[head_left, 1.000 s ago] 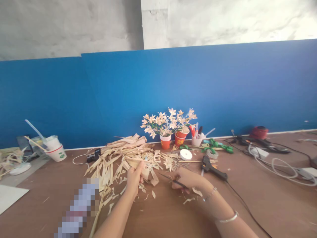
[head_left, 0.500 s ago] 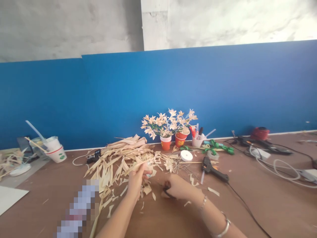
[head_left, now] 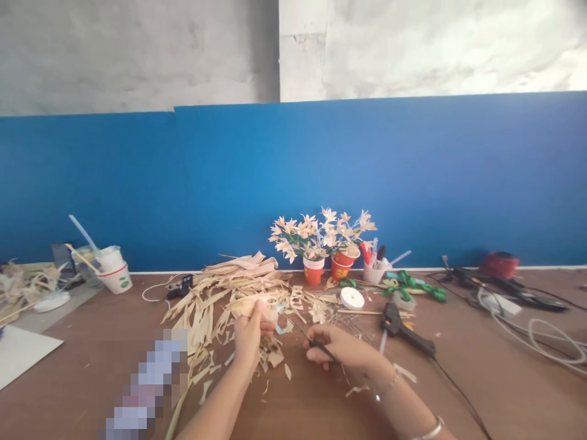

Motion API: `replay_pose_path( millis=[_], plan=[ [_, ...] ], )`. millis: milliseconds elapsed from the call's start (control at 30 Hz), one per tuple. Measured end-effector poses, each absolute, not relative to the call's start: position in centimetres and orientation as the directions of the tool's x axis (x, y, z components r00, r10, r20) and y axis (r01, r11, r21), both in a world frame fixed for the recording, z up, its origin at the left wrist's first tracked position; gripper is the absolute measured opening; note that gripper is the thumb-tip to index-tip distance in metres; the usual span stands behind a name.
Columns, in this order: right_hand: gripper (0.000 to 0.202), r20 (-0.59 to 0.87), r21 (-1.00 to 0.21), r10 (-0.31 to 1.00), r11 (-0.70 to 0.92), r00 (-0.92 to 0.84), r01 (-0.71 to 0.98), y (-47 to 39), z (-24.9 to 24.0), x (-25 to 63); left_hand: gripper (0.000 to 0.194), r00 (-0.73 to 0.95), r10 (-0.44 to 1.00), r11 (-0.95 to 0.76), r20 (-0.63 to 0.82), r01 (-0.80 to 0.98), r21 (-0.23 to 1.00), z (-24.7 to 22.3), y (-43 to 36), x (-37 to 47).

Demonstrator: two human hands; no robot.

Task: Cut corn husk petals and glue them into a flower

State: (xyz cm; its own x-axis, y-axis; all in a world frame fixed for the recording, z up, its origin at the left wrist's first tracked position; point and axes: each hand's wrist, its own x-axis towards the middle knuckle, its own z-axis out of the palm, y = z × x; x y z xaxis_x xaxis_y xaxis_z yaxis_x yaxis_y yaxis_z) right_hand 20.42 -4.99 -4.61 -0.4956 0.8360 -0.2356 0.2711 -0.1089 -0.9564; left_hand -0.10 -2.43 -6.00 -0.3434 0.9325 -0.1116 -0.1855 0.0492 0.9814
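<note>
My left hand [head_left: 249,338] pinches a pale piece of dried corn husk [head_left: 247,304] between thumb and fingers, above the near side of a husk pile. My right hand [head_left: 351,354] is closed on black-handled scissors [head_left: 324,350]. Their thin blades point up and left toward the husk piece, apart from it as far as I can see. Below the hands lie small husk scraps [head_left: 275,355]. A heap of dried husks [head_left: 215,305] spreads behind and left of my left hand. A loose husk flower [head_left: 317,311] rests beyond the scissors.
Husk flowers [head_left: 328,229] stand in red paper cups [head_left: 313,272] at the back. A white tape roll [head_left: 351,298], a black glue gun [head_left: 406,330] with its cord, and green leaves [head_left: 415,282] lie rightward. Cables [head_left: 536,336] run far right. A white cup [head_left: 115,278] stands left.
My right hand has turned, so the scissors' blades now show pointing up-left and the handles down-right. My left hand still holds the husk piece. The whole view has shifted slightly.
</note>
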Motion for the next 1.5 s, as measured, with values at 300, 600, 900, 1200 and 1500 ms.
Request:
replay_pose_path(
  millis=[300,600,900,1200,1500],
  plan=[
    [0.040,-0.184,-0.979,0.845,-0.110,-0.502,0.174,-4.8,-6.6,18.4,0.039,-0.270,0.953,0.085,-0.137,-0.194,0.977,-6.6,-2.7,0.7],
    [0.040,-0.190,-0.980,0.864,-0.143,-0.466,0.136,-4.6,-7.0,18.2,0.035,-0.254,0.953,0.116,-0.164,-0.195,0.974,-6.6,-2.6,0.8],
    [0.032,-0.182,-0.982,0.862,-0.139,-0.473,0.124,-4.7,-6.8,18.3,0.036,-0.248,0.952,0.131,-0.181,-0.203,0.970,-6.4,-2.8,0.8],
    [0.032,-0.164,-0.985,0.854,-0.116,-0.494,0.126,-4.6,-6.6,18.4,0.037,-0.246,0.952,0.127,-0.181,-0.221,0.967,-6.8,-2.6,0.8],
    [0.030,-0.170,-0.981,0.836,-0.093,-0.522,0.171,-4.6,-6.3,18.8,0.040,-0.212,0.962,0.137,-0.171,-0.167,0.976,-6.5,-2.7,0.6]
  ],
)
